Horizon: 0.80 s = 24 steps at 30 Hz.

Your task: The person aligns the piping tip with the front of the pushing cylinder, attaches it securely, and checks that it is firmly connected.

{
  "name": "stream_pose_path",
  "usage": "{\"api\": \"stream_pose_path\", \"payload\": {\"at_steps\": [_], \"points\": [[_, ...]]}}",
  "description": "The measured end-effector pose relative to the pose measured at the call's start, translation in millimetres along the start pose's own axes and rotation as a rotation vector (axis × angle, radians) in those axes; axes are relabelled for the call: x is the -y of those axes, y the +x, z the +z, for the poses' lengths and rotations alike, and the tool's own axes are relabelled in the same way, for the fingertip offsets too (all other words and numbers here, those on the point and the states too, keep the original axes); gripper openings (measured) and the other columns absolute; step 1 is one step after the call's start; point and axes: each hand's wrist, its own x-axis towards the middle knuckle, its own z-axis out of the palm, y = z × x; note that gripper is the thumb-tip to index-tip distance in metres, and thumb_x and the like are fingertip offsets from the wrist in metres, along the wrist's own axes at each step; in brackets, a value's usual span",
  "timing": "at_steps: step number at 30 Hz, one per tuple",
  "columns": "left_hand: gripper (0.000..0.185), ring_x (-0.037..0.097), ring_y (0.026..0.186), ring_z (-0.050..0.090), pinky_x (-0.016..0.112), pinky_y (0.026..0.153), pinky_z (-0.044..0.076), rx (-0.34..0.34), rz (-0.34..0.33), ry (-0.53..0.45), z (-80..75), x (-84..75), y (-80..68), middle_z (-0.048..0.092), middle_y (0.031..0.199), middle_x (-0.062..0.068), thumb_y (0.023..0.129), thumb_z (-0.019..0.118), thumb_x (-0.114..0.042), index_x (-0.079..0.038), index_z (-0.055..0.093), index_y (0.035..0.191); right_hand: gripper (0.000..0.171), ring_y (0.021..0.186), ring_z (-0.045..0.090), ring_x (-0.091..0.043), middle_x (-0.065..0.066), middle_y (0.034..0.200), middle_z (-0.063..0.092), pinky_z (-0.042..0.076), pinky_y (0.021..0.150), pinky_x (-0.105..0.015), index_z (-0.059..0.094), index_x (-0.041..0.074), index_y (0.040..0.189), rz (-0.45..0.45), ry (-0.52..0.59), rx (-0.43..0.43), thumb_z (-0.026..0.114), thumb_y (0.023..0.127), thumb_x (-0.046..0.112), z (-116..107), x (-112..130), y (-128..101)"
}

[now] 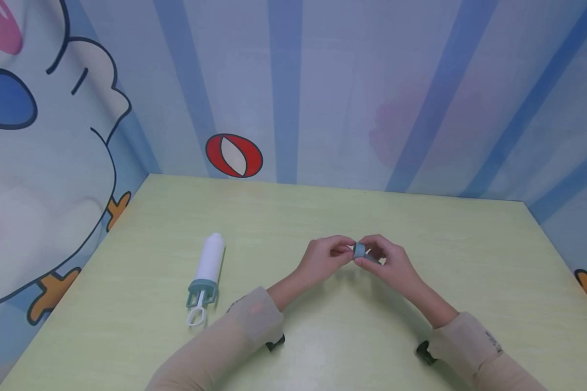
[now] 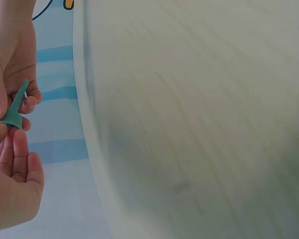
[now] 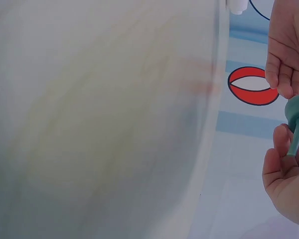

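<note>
Near the middle of the table in the head view, my left hand [image 1: 323, 258] and right hand [image 1: 391, 259] meet fingertip to fingertip over a small teal nozzle [image 1: 359, 250]. It has a wide round collar and a long thin spout. Left fingers and thumb pinch the collar side. The right hand pinches it from the other side, and the spout [image 2: 20, 94] points back toward that palm in the left wrist view. In the right wrist view the collar [image 3: 295, 107] is partly cut off by the frame edge.
A white icing syringe [image 1: 210, 263] with a teal grip collar and a white ring-ended plunger lies to the left on the pale yellow-green table [image 1: 293, 347]. Behind the table's far edge stands a striped blue wall [image 1: 332, 98] with cartoon prints.
</note>
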Motion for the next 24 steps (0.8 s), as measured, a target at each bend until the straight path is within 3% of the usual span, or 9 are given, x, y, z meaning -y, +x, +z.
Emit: {"api": "stream_pose_path", "payload": {"at_steps": [10,16,24], "points": [[0.022,0.013,0.078,0.064,0.015,0.069,0.049,-0.006,-0.026,0.015,-1.2,2.3,0.0,0.068,0.085,0.006,0.082,0.063,-0.016,-0.008,0.063,0.103,0.027,0.070,0.054,0.000,-0.009,0.090,0.063,0.047,0.063,-0.021,0.058,0.004,0.104,0.002,0.024,0.005,0.066,0.079,0.010,3,5,-2],[0.019,0.007,0.067,0.055,0.014,0.063,0.045,-0.001,-0.017,0.092,-2.9,4.3,1.4,0.064,0.077,0.004,0.080,0.064,-0.014,-0.009,0.065,0.098,0.026,0.080,0.060,-0.005,-0.006,0.091,0.065,0.051,0.072,-0.028,0.058,0.005,0.102,-0.073,-0.011,0.025,0.067,0.078,0.011,6,9,-4],[0.017,0.008,0.068,0.054,0.014,0.063,0.043,0.004,0.036,0.171,-3.6,5.7,1.0,0.064,0.076,0.003,0.079,0.064,-0.012,-0.008,0.066,0.096,0.026,0.072,0.055,-0.009,-0.006,0.090,0.065,0.047,0.060,-0.021,0.058,0.004,0.101,-0.116,-0.096,0.032,0.068,0.077,0.011,9,14,-6]]}}
